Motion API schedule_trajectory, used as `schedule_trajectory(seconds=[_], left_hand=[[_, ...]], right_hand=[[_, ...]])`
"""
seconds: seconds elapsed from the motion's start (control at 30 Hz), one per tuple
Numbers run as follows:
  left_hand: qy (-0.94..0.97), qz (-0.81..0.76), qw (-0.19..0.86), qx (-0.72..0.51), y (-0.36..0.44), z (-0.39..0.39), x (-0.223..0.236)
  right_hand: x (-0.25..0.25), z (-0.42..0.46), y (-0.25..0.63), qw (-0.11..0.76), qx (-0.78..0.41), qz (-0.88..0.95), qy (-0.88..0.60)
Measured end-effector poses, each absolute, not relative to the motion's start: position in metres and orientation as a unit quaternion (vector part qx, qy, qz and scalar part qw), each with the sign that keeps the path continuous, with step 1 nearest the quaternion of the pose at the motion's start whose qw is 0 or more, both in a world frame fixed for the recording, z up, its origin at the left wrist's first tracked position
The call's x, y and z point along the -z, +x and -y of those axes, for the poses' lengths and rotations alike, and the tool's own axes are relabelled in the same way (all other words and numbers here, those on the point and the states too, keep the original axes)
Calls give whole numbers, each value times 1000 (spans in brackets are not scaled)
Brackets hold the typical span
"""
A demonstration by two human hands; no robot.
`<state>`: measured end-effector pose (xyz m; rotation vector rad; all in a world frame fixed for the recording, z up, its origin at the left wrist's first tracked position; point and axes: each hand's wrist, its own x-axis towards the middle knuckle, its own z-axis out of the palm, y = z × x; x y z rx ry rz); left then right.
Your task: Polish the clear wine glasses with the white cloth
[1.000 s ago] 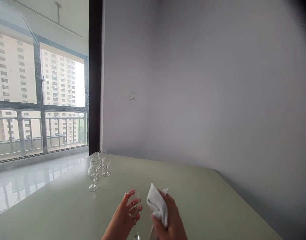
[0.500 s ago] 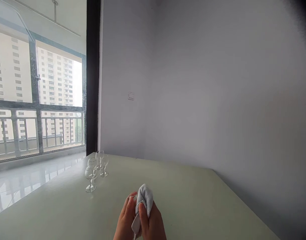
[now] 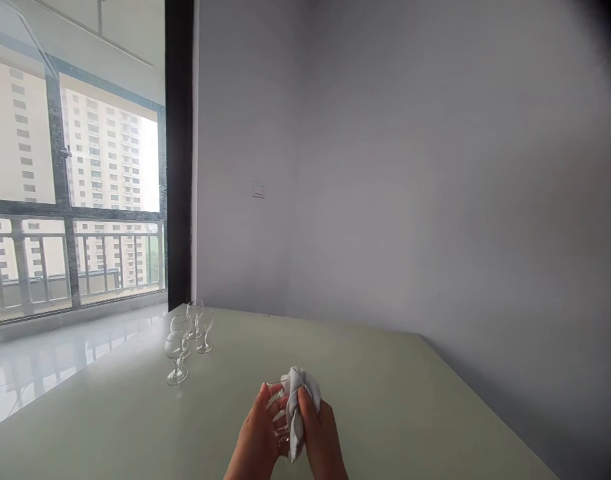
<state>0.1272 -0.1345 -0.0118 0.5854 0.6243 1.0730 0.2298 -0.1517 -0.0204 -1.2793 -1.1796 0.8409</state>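
Here, the left hand (image 3: 255, 430) is curling its fingers around a clear, smooth glass (image 3: 280, 405), and the right hand (image 3: 324, 430) is pinching a soft, folded, pale cloth (image 3: 296, 407) against its side. Beyond this grip, to the left, four stemmed glasses (image 3: 176, 347) with rounded bowls are standing on the greenish table (image 3: 385, 400).

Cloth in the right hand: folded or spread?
Bunched up, not spread: the cloth is gathered in thick folds in the right hand, pressed against the glass in the left hand.
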Motion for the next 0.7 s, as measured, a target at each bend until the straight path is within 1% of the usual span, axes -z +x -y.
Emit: schedule_trajectory(seconds=[0.07, 0.13, 0.23, 0.33, 0.5, 0.57, 0.6, 0.7], left_hand=[[233, -327, 773, -491, 129, 132, 15], [224, -343, 771, -487, 130, 133, 14], [278, -343, 748, -495, 133, 139, 9], [319, -353, 703, -529, 133, 143, 5], [293, -341, 735, -508, 133, 145, 6], [335, -344, 706, -520, 134, 147, 5], [364, -348, 683, -529, 134, 148, 4], [420, -361, 622, -553, 131, 146, 5]], right_hand=[[22, 151, 233, 574, -339, 513, -542], [28, 150, 231, 606, -303, 507, -532], [39, 147, 224, 648, -276, 482, -521], [42, 148, 220, 655, -236, 481, -533], [29, 159, 216, 650, -98, 525, -541], [22, 162, 215, 647, -109, 538, -529], [19, 163, 216, 646, -140, 532, -530], [18, 161, 222, 612, -288, 480, -559]])
